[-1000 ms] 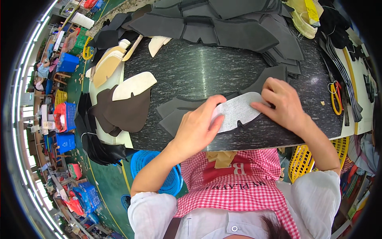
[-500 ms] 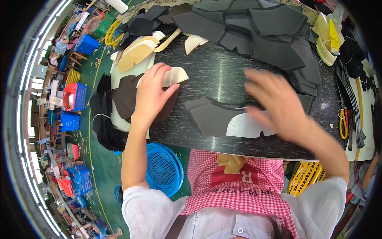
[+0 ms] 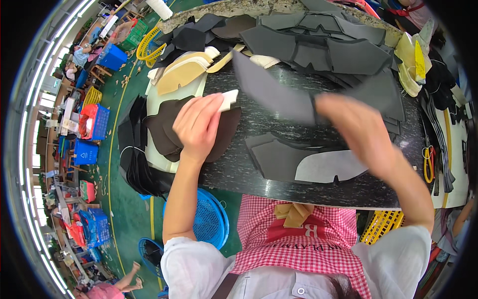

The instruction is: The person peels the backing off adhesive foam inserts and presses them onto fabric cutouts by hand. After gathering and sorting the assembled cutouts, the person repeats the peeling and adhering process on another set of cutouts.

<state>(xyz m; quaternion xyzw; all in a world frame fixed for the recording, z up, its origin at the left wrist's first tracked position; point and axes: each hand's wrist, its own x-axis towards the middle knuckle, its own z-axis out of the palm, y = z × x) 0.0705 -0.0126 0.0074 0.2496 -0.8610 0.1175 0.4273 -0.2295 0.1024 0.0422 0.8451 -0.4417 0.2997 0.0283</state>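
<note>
My left hand (image 3: 196, 124) is closed around a cream shaped piece (image 3: 229, 100), one end sticking out past the fingertips. It is over a stack of dark brown cut pieces (image 3: 167, 127). My right hand (image 3: 356, 129), blurred by motion, grips one end of a dark grey cut panel (image 3: 271, 92) raised over the table. Below the right hand, a flat dark grey panel (image 3: 279, 159) lies on the black speckled tabletop (image 3: 234, 174). A pale grey curved piece (image 3: 328, 164) with a small notch lies on that panel.
Grey panels (image 3: 348, 55) are piled at the back. Cream and tan pieces (image 3: 184, 74) lie back left, with bundled black pieces (image 3: 132, 144) at the left edge. Yellow-handled scissors (image 3: 427, 164) lie at right. Blue baskets (image 3: 209, 219) stand below the table.
My left hand has lifted slightly, with the cream piece now pinched and turned. My right hand, bare before, now holds a grey panel up from the table.
</note>
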